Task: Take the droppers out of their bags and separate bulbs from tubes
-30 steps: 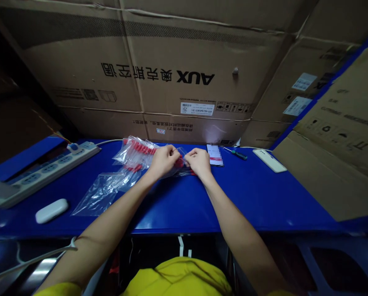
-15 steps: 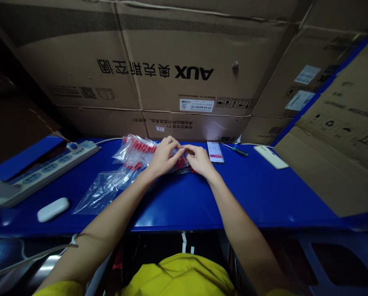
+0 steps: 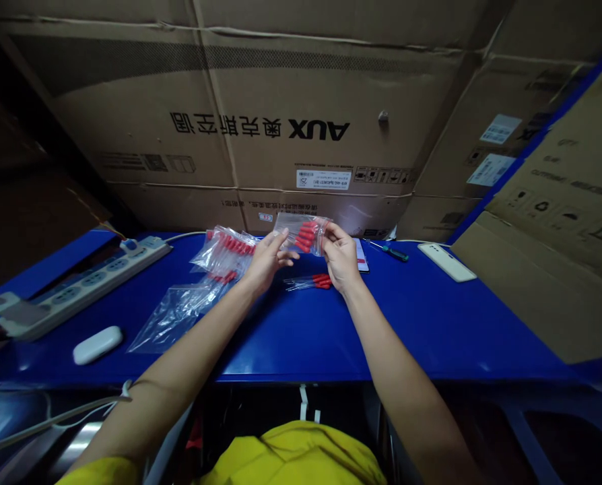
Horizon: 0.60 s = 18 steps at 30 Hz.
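Observation:
A small clear plastic bag (image 3: 301, 232) with several red-handled parts inside is held up above the blue table (image 3: 407, 323). My right hand (image 3: 340, 259) pinches its right edge. My left hand (image 3: 268, 257) is at the bag's left edge with fingers loosely spread, touching it. Below the bag, a few loose red-handled parts (image 3: 311, 281) lie on the table between my hands. To the left rests a pile of filled bags of red parts (image 3: 225, 248), and nearer me lie empty clear bags (image 3: 174, 313).
A white power strip (image 3: 79, 286) runs along the left, with a small white oval device (image 3: 97, 344) near the front edge. A phone (image 3: 362, 259), a green-handled screwdriver (image 3: 392, 252) and a white remote-like object (image 3: 446, 262) lie right of my hands. Cardboard boxes (image 3: 301, 121) wall the back and right.
Both hands were low on the table working at the bag; now the bag is lifted off the table, and my left hand has opened.

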Available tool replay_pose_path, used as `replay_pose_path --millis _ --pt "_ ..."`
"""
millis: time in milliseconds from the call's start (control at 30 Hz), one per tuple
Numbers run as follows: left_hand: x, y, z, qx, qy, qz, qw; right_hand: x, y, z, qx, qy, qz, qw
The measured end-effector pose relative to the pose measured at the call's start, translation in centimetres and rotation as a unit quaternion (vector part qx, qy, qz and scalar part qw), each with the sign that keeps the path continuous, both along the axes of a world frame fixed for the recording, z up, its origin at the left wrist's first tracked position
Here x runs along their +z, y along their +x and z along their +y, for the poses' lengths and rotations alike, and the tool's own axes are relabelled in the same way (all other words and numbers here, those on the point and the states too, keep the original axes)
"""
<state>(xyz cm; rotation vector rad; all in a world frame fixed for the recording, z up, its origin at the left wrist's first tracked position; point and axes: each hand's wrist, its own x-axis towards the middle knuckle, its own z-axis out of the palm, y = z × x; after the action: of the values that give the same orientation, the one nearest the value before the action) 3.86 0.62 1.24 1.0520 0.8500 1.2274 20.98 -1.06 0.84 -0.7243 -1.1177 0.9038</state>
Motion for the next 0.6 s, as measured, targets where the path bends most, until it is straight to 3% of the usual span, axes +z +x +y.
replay_pose_path --millis 167,333,467,600 --pt "1.1 -1.0 0.0 0.115 0.128 0.027 0.985 -0.6 -0.3 -0.4 0.066 -0.047 -0.097 0.992" --pt "1.3 -1.6 0.2 0.137 0.205 0.119 0.962 -1.4 -0.8 -0.2 0.021 -0.052 -0.193 0.979" --pt "1.5 -1.6 -0.4 0.157 0.307 0.226 0.911 -2.2 -1.7 -0.2 0.002 -0.08 -0.203 0.976" --pt "1.4 -1.8 -0.6 0.175 0.325 0.3 0.88 -2.6 -2.6 -0.2 -0.006 -0.103 -0.194 0.975"
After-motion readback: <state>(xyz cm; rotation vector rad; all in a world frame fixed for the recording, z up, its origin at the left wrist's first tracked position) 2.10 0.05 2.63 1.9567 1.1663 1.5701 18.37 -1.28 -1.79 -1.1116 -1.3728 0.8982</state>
